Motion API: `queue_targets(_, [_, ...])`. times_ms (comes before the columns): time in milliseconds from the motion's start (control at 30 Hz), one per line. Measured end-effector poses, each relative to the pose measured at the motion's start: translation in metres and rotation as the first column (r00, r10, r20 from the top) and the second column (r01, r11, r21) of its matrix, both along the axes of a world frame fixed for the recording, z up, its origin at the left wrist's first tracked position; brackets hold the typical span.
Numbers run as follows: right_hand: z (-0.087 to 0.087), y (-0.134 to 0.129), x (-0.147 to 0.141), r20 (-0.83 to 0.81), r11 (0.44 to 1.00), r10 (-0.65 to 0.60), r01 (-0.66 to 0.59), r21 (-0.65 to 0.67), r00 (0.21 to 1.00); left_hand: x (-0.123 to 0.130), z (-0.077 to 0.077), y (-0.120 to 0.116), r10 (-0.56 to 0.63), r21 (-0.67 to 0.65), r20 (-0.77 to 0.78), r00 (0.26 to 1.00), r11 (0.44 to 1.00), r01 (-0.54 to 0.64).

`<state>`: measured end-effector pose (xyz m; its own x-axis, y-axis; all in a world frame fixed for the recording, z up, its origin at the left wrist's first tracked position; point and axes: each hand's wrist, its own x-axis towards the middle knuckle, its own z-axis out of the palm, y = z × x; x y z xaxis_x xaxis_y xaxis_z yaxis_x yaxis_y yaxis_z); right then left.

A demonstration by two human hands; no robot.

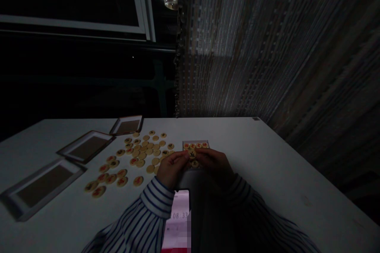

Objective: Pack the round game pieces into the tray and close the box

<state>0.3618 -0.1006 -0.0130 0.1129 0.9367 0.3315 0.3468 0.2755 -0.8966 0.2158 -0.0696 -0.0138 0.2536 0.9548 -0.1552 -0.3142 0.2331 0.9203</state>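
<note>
Piece (192, 154), black-marked and pale, sits just below the centre of the frame, over a small box (196, 141) holding red- and black-marked pieces. The fingers of the left hand (172, 167) pinch its left edge, and those of the right hand (217, 165) close on its right. Loose pieces (143, 149) lie scattered left of centre on the desk (255, 189), beside three trays (88, 145) at the left; a lit phone (178, 221) shows at the bottom centre.
</note>
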Motion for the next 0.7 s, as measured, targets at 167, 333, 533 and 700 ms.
queue_targets(167, [-0.0015,0.0016,0.0029,-0.024,1.0,0.022,-0.022,-0.007,0.999,-0.0003,-0.0042,0.001,-0.039,-0.01,0.004,0.999,0.999,0.039])
queue_targets(333, [-0.0012,0.0028,0.0052,-0.023,0.998,0.057,-0.057,-0.011,0.998,-0.0014,-0.0042,0.0012,-0.042,0.037,-0.035,0.998,0.998,0.043])
queue_targets(533, [-0.0019,0.0029,0.0078,0.046,0.997,0.073,-0.074,0.027,0.996,-0.0029,-0.0024,0.0018,-0.062,0.078,-0.069,0.996,0.995,0.067])
queue_targets(700, [-0.0048,0.0043,0.0079,0.07,0.995,0.086,-0.089,0.045,0.994,-0.003,-0.0025,0.0006,-0.063,0.076,-0.083,0.995,0.995,0.069])
